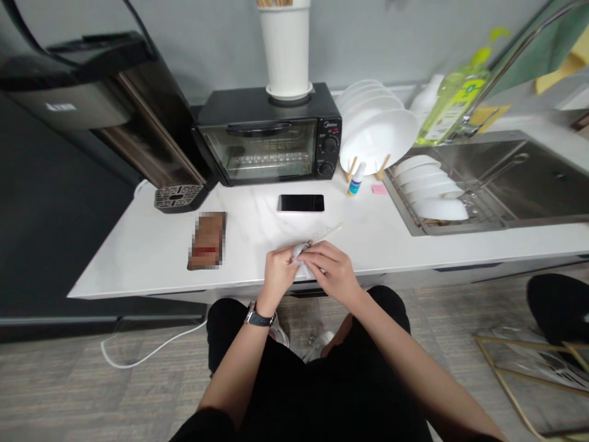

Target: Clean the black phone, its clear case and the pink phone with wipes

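1. Holding small whitish-silver item (301, 250) between both hands, mid-scene, at near edge of white counter (248, 230). Too small to identify.
2. Left hand (278, 274): pinching item from the left, fingers curled in; exact grip partly hidden.
3. Right hand (335, 269): thumb and fingertips closed on item from the right. Cannot tell if touching left fingertips.
4. Just far of right fingers: thin clear plastic-looking strip (329, 232), angled to far right. Cannot tell if attached to item.
5. Far of hands, flat on counter: rectangular black-screened phone (301, 203), pale edge.
6. Left of hands, also flat: brown rectangular object (208, 239), pixelated.
7. Far of phone: boxy black toaster oven (271, 141), tall white cylindrical pot (288, 52) upright on top.
8. Far right of hands: small upright white-topped bottle (354, 182), pink rectangular pad (380, 189) near it, upright round white plates (377, 138) beyond.
9. Right: steel sink (534, 181), nested white bowls (430, 187) at left end.
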A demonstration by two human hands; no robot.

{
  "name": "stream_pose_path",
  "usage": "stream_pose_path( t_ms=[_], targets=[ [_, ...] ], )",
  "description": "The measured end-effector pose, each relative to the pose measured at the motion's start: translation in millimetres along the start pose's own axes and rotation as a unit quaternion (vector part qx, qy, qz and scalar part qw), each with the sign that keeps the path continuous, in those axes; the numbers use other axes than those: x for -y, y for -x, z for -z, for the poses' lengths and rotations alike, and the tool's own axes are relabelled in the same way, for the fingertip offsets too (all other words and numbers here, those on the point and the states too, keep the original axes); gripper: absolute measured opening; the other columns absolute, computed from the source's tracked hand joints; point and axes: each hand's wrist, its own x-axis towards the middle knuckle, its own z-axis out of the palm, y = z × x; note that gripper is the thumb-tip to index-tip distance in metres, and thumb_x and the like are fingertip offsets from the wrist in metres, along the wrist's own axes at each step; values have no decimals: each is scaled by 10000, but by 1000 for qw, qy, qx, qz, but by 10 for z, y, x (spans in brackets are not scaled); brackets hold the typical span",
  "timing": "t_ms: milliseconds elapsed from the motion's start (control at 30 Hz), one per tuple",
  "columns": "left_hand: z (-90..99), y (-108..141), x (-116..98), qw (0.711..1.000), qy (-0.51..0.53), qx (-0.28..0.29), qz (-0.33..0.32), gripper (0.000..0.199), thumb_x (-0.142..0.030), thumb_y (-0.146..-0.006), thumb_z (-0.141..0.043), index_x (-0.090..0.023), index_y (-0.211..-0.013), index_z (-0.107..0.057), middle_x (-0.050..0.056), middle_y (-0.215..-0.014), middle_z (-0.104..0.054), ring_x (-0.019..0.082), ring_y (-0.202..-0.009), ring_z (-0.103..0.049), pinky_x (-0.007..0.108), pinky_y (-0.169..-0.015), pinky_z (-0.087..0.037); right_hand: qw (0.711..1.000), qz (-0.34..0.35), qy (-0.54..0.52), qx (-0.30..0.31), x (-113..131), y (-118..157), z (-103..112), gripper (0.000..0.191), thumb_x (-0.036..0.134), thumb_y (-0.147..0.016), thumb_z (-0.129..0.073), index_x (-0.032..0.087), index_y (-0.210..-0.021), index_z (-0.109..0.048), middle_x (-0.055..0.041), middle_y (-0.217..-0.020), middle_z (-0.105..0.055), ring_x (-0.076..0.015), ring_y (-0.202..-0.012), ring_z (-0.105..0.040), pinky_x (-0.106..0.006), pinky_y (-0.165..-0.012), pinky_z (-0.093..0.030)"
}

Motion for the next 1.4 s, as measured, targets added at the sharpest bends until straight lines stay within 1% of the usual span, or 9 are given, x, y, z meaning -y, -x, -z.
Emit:
stream_pose_path(
  t_ms=[100, 300, 433, 567, 733, 900, 1100, 1267, 1400],
  targets=[
    [-3, -12, 5, 1000, 2, 3, -2, 358, -225, -976, -635, -174, -626, -697, -19, -576, -685, 126, -526, -641, 209, -554, -508, 1000, -14, 7, 14, -53, -21, 67, 293, 169, -1046, -579, 301, -1199, -790, -68, -1032, -785, -213, -956, -733, -392, -853, -638],
    [-38, 2, -19, 996, 80, 14, 28, 220, -288, -994, -682, -238, -1139, -840, 32, -1134, -830, 240, -1001, -817, 354, -924, -666, 994, -60, 79, -43, -434, -49, 389, 239, 186, -1031, -576, 258, -1084, -798, -72, -993, -774, -223, -944, -728, -378, -839, -621],
    [-65, 13, -3, 995, 98, 9, 28, 220, -298, -987, -702, -239, -1148, -840, 29, -1151, -818, 253, -1038, -812, 382, -954, -673, 988, -73, 112, -72, -581, -84, 484, 238, 171, -1009, -573, 234, -1059, -797, -77, -996, -764, -227, -944, -719, -369, -829, -600],
    [-77, 3, 11, 995, 93, -4, 26, 220, -311, -988, -696, -233, -1131, -844, 33, -1148, -821, 256, -1025, -815, 384, -942, -671, 984, -84, 117, -109, -443, -67, 304, 229, 174, -1000, -580, 236, -1045, -796, -73, -982, -760, -231, -931, -718, -375, -828, -593],
    [-42, -1, 38, 1000, 6, -2, 20, 243, -182, -967, -622, -173, -850, -834, 56, -828, -831, 219, -769, -797, 294, -796, -637, 998, -13, 57, -36, -73, 39, -92, 266, 168, -1028, -566, 268, -1109, -798, -75, -1014, -780, -227, -972, -724, -410, -890, -614],
    [-14, 6, 45, 1000, -7, 1, -14, 282, -88, -925, -560, -179, -807, -799, 76, -834, -821, 209, -794, -781, 260, -742, -600, 999, 20, 33, -24, 27, 107, -202, 305, 146, -1039, -556, 292, -1158, -796, -70, -1032, -779, -214, -973, -727, -421, -907, -630],
    [-16, -3, 13, 999, -3, -1, -32, 266, -137, -952, -636, -174, -728, -775, 19, -690, -772, 163, -604, -713, 234, -612, -560, 998, 29, 41, -42, -137, 105, -30, 293, 156, -1039, -565, 285, -1174, -791, -73, -1017, -781, -215, -942, -728, -398, -841, -632],
    [-21, -1, -17, 998, 64, 11, -11, 218, -222, -994, -679, -227, -1145, -838, 39, -1140, -829, 233, -1004, -817, 330, -910, -665, 992, -51, 67, -96, -387, 57, 225, 243, 174, -1025, -585, 262, -1086, -803, -75, -1004, -782, -220, -940, -730, -381, -828, -618],
    [-40, 6, -10, 997, 73, 16, 5, 230, -242, -1005, -673, -246, -1173, -831, 21, -1169, -815, 237, -1059, -807, 360, -965, -672, 982, -104, 91, -130, -582, -1, 414, 204, 180, -1000, -609, 232, -1025, -804, -68, -974, -769, -210, -897, -725, -335, -761, -592]
  ],
)
